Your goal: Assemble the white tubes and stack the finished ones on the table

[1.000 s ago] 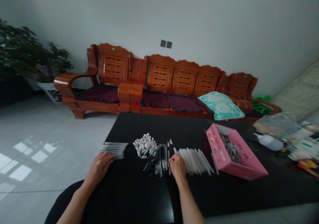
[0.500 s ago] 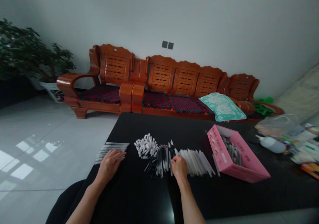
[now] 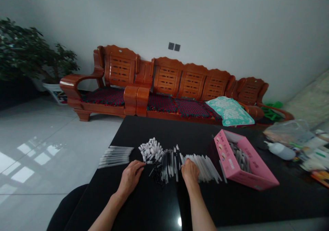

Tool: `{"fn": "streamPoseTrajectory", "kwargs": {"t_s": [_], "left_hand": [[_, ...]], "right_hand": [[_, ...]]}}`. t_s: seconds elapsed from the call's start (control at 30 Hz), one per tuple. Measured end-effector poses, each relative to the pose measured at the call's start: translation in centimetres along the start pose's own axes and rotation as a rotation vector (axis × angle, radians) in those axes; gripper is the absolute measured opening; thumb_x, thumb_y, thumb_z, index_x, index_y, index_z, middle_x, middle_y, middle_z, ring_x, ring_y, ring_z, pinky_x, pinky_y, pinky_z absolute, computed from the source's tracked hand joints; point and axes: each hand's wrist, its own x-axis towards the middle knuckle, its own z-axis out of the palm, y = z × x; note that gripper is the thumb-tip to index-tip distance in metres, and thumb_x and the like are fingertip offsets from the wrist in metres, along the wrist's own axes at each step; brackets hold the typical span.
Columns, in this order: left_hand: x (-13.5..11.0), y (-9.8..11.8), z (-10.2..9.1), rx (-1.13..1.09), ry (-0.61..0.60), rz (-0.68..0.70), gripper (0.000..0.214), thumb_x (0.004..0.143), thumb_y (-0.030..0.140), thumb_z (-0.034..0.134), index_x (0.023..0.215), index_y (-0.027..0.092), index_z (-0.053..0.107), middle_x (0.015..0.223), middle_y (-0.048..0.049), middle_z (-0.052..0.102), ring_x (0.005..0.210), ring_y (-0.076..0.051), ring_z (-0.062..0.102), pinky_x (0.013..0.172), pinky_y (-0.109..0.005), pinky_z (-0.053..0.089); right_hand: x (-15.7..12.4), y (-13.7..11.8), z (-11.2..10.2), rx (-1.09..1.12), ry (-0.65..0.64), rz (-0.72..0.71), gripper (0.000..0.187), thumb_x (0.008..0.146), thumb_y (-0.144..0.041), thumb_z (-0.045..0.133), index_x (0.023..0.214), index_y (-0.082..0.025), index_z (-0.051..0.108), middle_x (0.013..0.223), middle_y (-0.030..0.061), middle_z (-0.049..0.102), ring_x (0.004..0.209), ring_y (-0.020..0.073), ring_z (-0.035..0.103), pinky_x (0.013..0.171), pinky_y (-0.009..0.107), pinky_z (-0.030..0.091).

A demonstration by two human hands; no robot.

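My left hand (image 3: 131, 175) is at the lower left edge of a heap of small white caps (image 3: 151, 149), its fingers stretched out and partly bent, with nothing visible in them. My right hand (image 3: 190, 171) is closed at the left end of a row of translucent white tubes (image 3: 205, 168); its fingertips are hidden, so what they grip cannot be made out. Between the hands lie thin pen refills (image 3: 168, 166) with dark and pale parts. Small black pieces (image 3: 157, 176) are heaped beside them. At far left, several pale pen-like sticks (image 3: 115, 155) lie side by side.
A pink box (image 3: 253, 179) holding grey-white sticks stands to the right on the black table (image 3: 144, 207). Beyond it are a white bottle (image 3: 281, 150) and a clear plastic bag (image 3: 290, 131). A wooden sofa (image 3: 167, 77) with a turquoise pillow (image 3: 228, 111) runs behind the table.
My left hand has moved right, from the row of pale sticks to the white caps. My right hand has shifted slightly right, from the refills toward the translucent tubes.
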Motion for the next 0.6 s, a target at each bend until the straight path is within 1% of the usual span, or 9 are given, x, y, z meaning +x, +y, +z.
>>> {"fn": "streamPoseTrajectory", "kwargs": {"t_s": [0.17,0.3,0.47,0.6], "left_hand": [[1.1,2.0,1.0,-0.005,-0.049,-0.043,0.021,0.088,0.021,0.053,0.096,0.023,0.072,0.091,-0.0052,0.069,0.086,-0.019,0.065,0.079,-0.028,0.05],[2.3,3.4,3.0,0.02,-0.098,-0.08,0.019,0.087,0.018,0.055,0.092,0.021,0.072,0.09,-0.0051,0.069,0.085,-0.018,0.065,0.078,-0.027,0.047],[3.9,4.2,5.7,0.139,-0.144,-0.189,0.012,0.084,0.02,0.06,0.086,0.02,0.072,0.086,-0.0036,0.069,0.081,-0.017,0.064,0.072,-0.025,0.042],[5.0,4.6,7.0,0.219,-0.182,-0.259,0.011,0.084,0.027,0.062,0.084,0.021,0.071,0.088,-0.0036,0.071,0.082,-0.017,0.064,0.07,-0.025,0.041]], "right_hand": [[0.2,-0.4,0.0,-0.015,-0.026,-0.017,0.015,0.087,-0.019,0.055,0.095,-0.014,0.066,0.097,0.015,0.072,0.093,0.0259,0.069,0.071,0.029,0.045],[0.2,-0.5,0.0,0.0,-0.04,-0.016,0.018,0.087,-0.017,0.051,0.093,-0.013,0.068,0.099,0.0172,0.072,0.094,0.0267,0.069,0.073,0.03,0.046],[0.3,-0.3,-0.3,0.007,-0.047,-0.015,0.018,0.087,-0.018,0.052,0.093,-0.013,0.068,0.099,0.0173,0.072,0.094,0.0265,0.069,0.071,0.03,0.045],[0.0,-0.7,-0.4,0.054,0.003,-0.029,0.018,0.089,-0.022,0.052,0.097,-0.015,0.067,0.094,0.0147,0.073,0.091,0.0248,0.069,0.071,0.029,0.044]]}}
